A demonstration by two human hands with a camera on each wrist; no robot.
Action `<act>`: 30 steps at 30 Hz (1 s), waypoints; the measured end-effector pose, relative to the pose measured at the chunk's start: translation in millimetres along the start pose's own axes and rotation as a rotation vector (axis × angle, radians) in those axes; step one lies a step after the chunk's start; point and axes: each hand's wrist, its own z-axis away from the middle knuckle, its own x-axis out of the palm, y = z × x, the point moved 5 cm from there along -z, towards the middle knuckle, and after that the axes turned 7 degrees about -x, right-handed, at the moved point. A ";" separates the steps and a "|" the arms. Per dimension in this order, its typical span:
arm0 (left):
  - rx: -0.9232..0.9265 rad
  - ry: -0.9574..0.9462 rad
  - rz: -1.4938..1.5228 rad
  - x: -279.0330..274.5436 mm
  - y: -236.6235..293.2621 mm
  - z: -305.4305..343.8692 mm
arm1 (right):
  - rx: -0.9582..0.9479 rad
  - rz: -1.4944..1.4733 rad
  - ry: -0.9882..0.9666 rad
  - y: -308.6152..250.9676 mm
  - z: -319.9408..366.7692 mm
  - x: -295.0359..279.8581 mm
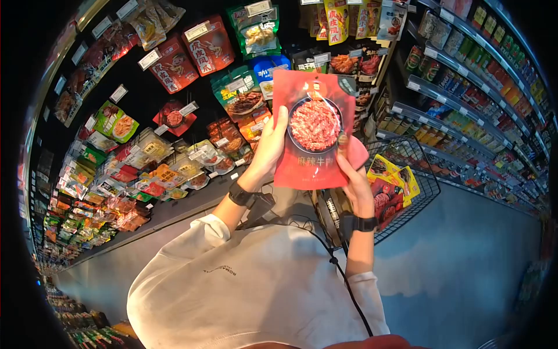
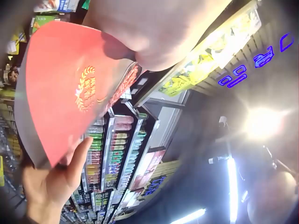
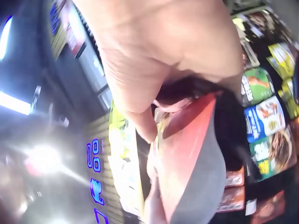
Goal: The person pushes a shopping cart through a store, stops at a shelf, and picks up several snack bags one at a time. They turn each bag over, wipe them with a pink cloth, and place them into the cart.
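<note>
A red pouch [image 1: 314,168] with a round picture of reddish food on its front is held upright before the shelves. The left hand [image 1: 272,139] grips its left edge, thumb on the front. On the lower right edge the right hand [image 1: 356,180] pinches it, thumb on the front. The left wrist view shows the pouch [image 2: 60,88] slightly bowed between the left hand [image 2: 154,28] above and the right hand [image 2: 51,186] below. In the right wrist view the right hand [image 3: 173,51] holds the pouch [image 3: 187,149]; its fingers behind are partly hidden.
A black wire basket [image 1: 430,200] with yellow and red packets [image 1: 388,195] stands beyond the right forearm. Hanging snack packets [image 1: 168,61] and piled packets [image 1: 151,145] fill the left and front shelves. Shelves of cans and jars [image 1: 459,104] stand at the right, beside grey floor [image 1: 465,256].
</note>
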 end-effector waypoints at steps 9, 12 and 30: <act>0.369 -0.140 -0.495 28.8 -24.0 18.3 | -0.326 0.745 0.055 7.7 5.6 29.0; 0.164 -0.178 -0.279 34.7 -11.2 18.9 | -0.274 0.885 -0.377 8.2 20.4 69.8; -0.006 -0.041 -0.224 29.6 -24.1 29.2 | 0.111 0.507 0.080 42.4 7.8 -3.4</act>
